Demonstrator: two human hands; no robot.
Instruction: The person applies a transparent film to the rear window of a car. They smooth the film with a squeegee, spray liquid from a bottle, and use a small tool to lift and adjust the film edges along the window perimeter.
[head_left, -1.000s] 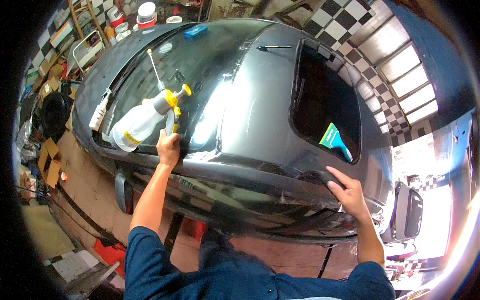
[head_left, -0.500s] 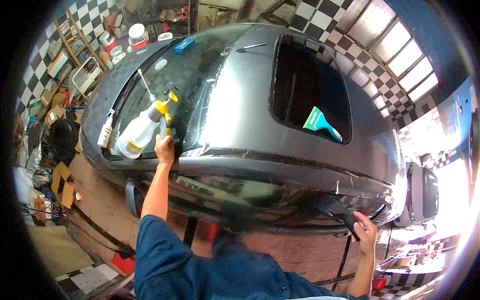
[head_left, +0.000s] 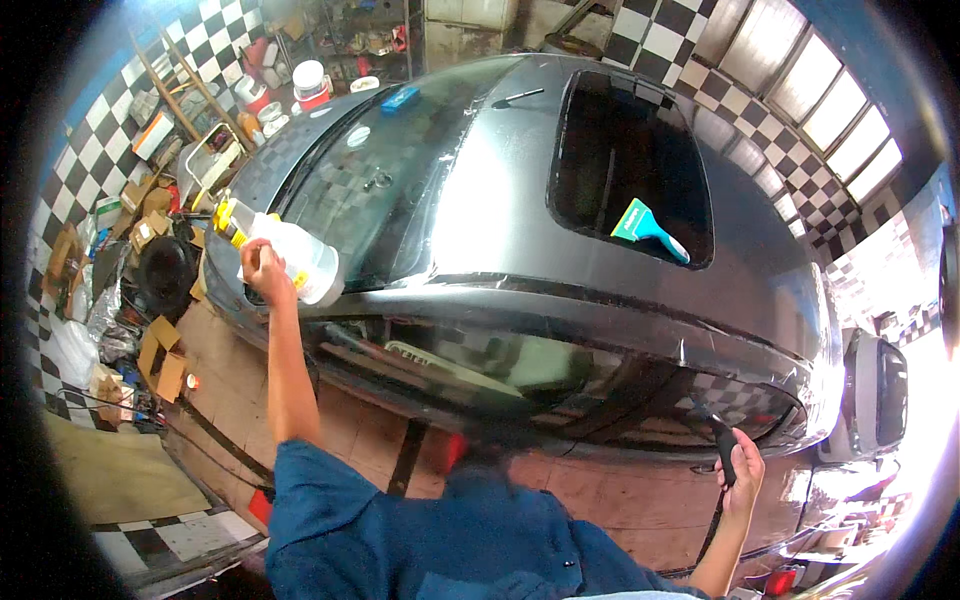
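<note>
My left hand (head_left: pixel 265 270) is closed round a white pump spray bottle (head_left: pixel 312 262) with a yellow head. The bottle lies tilted over the near corner of the dark grey car's windshield (head_left: pixel 400 180), its yellow top toward the left. At the right, my right hand (head_left: pixel 740 470) grips the black handle of a squeegee (head_left: pixel 726 452) beside the car's rear side window (head_left: pixel 740 400). The squeegee's far end is blurred against the dark glass, so I cannot tell whether it touches. A teal and green squeegee (head_left: pixel 650 230) rests on the sunroof (head_left: pixel 635 150).
A black slim tool (head_left: pixel 518 98) lies on the roof, and a blue block (head_left: pixel 400 98) on the windshield's far side. Cardboard boxes (head_left: pixel 160 358) and clutter line the left wall. White buckets (head_left: pixel 310 80) stand beyond the hood. Another vehicle (head_left: pixel 880 390) is at the right.
My left hand has drawn the spray bottle left, tipping it from upright to lying over. My right hand still holds the black squeegee by the side window, slightly shifted. The view has turned a little.
</note>
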